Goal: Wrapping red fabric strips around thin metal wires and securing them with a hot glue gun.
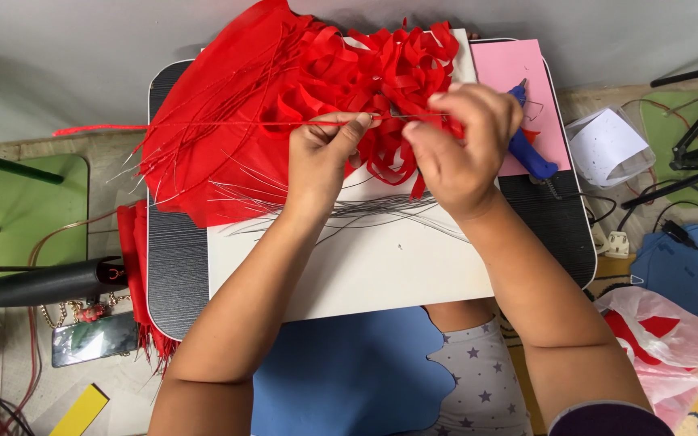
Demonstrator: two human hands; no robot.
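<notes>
While both hands are working near the far edge of the small table [173,291], the left hand [322,157] is pinching a thin red-wrapped wire [203,123] between thumb and forefinger, and the right hand [458,141] is closing its fingers on the bunch of red paper strips [365,73]. Loose grey wires [349,211] are lying on the white sheet [365,274], and a blue glue gun [531,153] is resting on pink paper [510,69] by the far right corner.

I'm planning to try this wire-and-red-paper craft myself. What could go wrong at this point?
The thin wire pinched between the left hand and right hand might prick a fingertip. The loose wires on the white board may snag. The blue glue gun lies close to the right hand.
</notes>
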